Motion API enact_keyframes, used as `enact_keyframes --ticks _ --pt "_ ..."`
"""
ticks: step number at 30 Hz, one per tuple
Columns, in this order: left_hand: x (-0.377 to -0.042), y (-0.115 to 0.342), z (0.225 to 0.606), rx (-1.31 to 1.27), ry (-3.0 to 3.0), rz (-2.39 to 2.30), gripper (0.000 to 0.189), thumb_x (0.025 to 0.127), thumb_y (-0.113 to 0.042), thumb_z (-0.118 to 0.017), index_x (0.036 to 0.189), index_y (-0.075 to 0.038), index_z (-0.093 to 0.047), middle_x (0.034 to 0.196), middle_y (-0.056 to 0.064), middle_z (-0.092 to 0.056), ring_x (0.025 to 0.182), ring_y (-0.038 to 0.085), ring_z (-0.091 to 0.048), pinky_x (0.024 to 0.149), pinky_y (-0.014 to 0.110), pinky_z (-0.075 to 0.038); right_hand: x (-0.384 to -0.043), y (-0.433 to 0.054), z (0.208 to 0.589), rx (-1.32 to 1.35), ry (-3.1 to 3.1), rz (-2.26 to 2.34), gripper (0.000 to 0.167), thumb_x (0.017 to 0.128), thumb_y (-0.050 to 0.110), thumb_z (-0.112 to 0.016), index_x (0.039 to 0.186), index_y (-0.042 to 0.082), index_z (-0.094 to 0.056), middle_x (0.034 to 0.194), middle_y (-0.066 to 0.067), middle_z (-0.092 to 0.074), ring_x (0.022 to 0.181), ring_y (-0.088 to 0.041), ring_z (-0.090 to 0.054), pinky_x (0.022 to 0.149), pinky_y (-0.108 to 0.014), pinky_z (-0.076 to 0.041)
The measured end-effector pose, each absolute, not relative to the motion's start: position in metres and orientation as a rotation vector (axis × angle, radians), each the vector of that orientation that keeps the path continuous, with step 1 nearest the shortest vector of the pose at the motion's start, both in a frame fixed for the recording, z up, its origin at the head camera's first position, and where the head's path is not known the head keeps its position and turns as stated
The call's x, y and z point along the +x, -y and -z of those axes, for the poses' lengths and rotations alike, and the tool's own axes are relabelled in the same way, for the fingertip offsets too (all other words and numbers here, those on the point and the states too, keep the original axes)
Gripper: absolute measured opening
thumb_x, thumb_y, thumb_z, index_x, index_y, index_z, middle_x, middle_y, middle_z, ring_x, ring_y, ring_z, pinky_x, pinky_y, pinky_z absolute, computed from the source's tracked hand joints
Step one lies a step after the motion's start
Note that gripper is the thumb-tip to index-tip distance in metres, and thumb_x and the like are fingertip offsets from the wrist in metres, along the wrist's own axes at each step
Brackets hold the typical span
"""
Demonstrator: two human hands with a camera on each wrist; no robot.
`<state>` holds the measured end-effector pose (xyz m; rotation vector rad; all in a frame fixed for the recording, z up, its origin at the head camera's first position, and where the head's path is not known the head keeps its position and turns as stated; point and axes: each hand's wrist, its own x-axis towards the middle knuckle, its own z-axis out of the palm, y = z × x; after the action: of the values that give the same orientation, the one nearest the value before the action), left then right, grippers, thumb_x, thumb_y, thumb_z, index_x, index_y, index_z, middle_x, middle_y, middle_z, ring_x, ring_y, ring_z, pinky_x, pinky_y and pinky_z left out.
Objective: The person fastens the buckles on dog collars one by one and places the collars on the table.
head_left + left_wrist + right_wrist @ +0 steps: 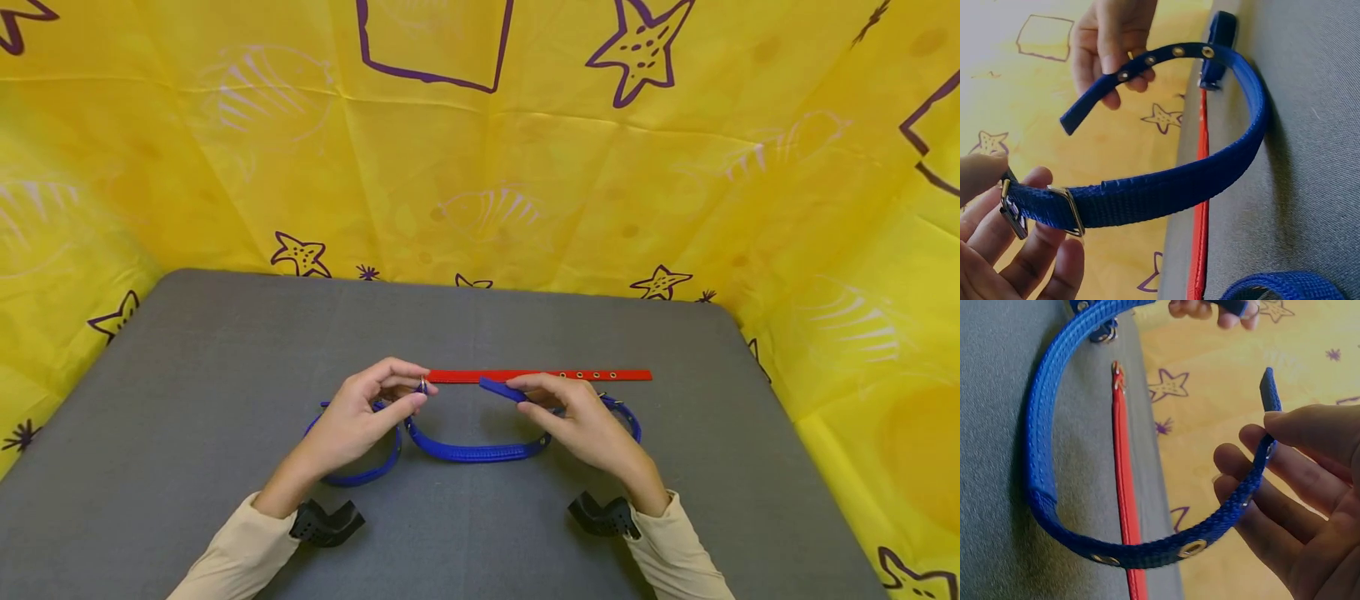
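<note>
A blue collar (476, 453) hangs in an open U between both hands, its padded middle nearest the table. My left hand (365, 421) pinches the buckle end; the left wrist view shows the metal buckle (1015, 215) between thumb and fingers, beside a metal loop on the strap. My right hand (588, 425) pinches the other end between thumb and fingers, with the strap's tip (1269, 390) sticking out past the thumb. Brass eyelets (1193, 548) run along that end. The two ends are apart, facing each other.
Behind the hands a red collar (465, 377) lies straight on the grey table (465, 533). Another blue collar (363, 477) lies looped by the left hand, and one more (628, 414) lies partly hidden behind the right hand. Yellow patterned cloth (480, 150) surrounds the table.
</note>
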<state>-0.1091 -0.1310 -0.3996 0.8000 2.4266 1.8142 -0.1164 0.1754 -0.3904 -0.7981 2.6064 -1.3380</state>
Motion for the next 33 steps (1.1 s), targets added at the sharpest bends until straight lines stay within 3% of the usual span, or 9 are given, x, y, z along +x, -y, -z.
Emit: enact_keyframes --ticks 3,11,18,25,33 --pt "-0.107 0.129 0.4 0.771 -2.48 -1.729 0.025 0.096 -0.011 -0.065 0.121 -0.012 -0.064 0.109 0.006 -0.075 0.092 0.01 -0.071 0.074 0.025 -0.052 -0.115 -0.172 0.391 -0.805 -2.595 1.344 0.03 0.094 0.013 -0.068 0.124 0.015 -0.067 0.116 -0.002 -0.072 0.093 -0.018 -0.071 0.084 -0.027 -0.056" --pt "-0.107 0.125 0.401 0.771 -2.474 -1.635 0.023 0.098 -0.019 -0.063 0.121 -0.018 -0.065 0.109 0.006 -0.075 0.101 0.025 -0.072 0.082 0.026 -0.054 -0.113 -0.163 0.392 -0.873 -2.556 1.348 0.025 0.096 0.017 -0.066 0.121 0.017 -0.069 0.118 0.003 -0.072 0.101 -0.007 -0.069 0.087 -0.027 -0.056" --pt "-0.105 0.121 0.402 0.842 -2.47 -1.582 0.026 0.099 -0.018 -0.062 0.123 -0.011 -0.064 0.113 0.0 -0.074 0.102 0.02 -0.072 0.082 0.027 -0.055 -0.11 -0.158 0.393 -0.966 -2.548 1.374 0.025 0.096 0.014 -0.066 0.12 0.017 -0.07 0.117 0.003 -0.072 0.101 -0.005 -0.068 0.089 -0.032 -0.056" --pt "-0.104 0.118 0.406 0.881 -2.489 -1.572 0.025 0.097 -0.015 -0.064 0.122 -0.011 -0.065 0.116 0.004 -0.072 0.098 0.006 -0.07 0.071 0.025 -0.052 -0.108 -0.154 0.393 -1.047 -2.55 1.421 0.023 0.096 0.015 -0.066 0.119 0.015 -0.071 0.115 0.001 -0.073 0.102 -0.006 -0.068 0.089 -0.028 -0.055" --pt "-0.104 0.117 0.408 0.892 -2.47 -1.584 0.025 0.097 -0.014 -0.064 0.121 -0.008 -0.066 0.114 0.005 -0.073 0.092 0.011 -0.072 0.071 0.025 -0.053 -0.108 -0.152 0.395 -1.058 -2.562 1.41 0.023 0.095 0.015 -0.066 0.117 0.014 -0.071 0.114 0.001 -0.074 0.102 -0.009 -0.069 0.088 -0.029 -0.055"
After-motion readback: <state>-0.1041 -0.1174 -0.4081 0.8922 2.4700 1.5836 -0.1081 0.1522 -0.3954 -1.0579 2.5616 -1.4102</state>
